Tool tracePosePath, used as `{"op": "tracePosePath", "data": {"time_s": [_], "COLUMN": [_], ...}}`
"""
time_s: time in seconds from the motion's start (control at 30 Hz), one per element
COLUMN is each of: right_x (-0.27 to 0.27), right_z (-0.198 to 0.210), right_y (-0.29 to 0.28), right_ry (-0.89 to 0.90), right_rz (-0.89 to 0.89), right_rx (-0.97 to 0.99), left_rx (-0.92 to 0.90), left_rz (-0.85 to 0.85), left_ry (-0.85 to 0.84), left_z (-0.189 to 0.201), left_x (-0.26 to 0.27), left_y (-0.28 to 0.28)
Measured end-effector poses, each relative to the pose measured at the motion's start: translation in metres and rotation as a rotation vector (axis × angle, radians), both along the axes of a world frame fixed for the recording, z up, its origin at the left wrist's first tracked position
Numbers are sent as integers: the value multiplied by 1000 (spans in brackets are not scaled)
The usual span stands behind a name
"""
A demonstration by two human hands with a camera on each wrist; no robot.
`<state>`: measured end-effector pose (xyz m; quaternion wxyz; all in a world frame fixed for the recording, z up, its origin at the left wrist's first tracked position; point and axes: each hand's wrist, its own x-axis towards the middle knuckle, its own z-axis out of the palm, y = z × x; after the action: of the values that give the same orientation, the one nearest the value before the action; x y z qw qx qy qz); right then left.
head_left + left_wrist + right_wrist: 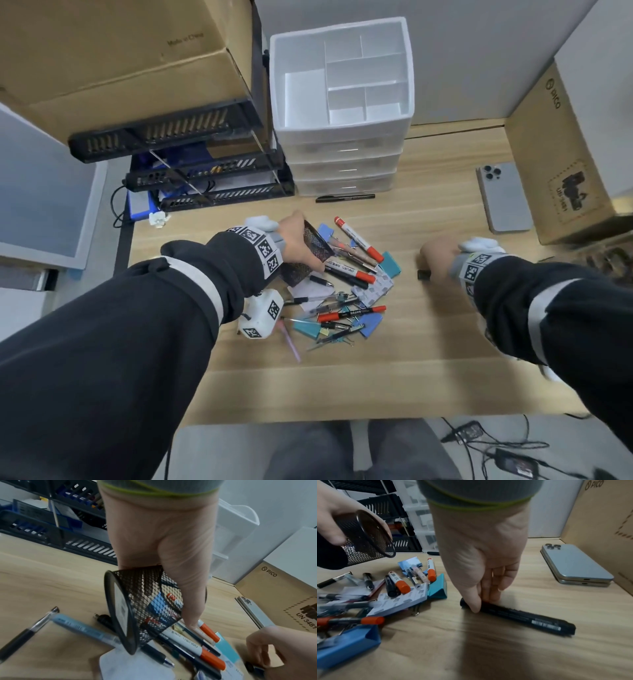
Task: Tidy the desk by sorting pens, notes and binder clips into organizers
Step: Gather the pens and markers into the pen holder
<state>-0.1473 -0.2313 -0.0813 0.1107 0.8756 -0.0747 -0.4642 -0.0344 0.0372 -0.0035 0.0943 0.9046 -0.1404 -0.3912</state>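
A person's right hand (481,574) reaches down to a black marker (518,616) lying flat on a wooden desk (428,342), well right of the pile (342,291) of pens, notes and binder clips. Thumb and fingertips (474,605) pinch the marker's end nearest the pile; its long axis runs away from the pile, under the wrist. The left hand (294,243) grips a tilted black mesh cup (145,608) over the pile's left edge, mouth turned toward the marker. The right hand is plainly nearer the marker, which likely goes into that cup next.
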Motion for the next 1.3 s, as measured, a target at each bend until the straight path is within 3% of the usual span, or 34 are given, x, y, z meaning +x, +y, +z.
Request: {"op": "tracePosePath", "data": {"time_s": [0.13,0.37,0.6,0.9,1.3], "right_x": [-5,15,69,119,116], "right_z": [-3,8,24,3,-7], "right_y": [4,23,52,77,74], "right_ry": [-92,-499,-620,-581,-465], "right_rz": [-33,-250,-110,35,-80], "right_rx": [96,385,460,428,415], "left_rx": [-50,-50,-55,-73,-70], "left_rz": [-4,17,38,76,43], "left_ry": [-21,-11,-34,-53,-38], "left_z": [-2,4,8,-13,-22], "left_x": [-5,5,20,32,40], "left_y": [7,28,54,69,65]}}
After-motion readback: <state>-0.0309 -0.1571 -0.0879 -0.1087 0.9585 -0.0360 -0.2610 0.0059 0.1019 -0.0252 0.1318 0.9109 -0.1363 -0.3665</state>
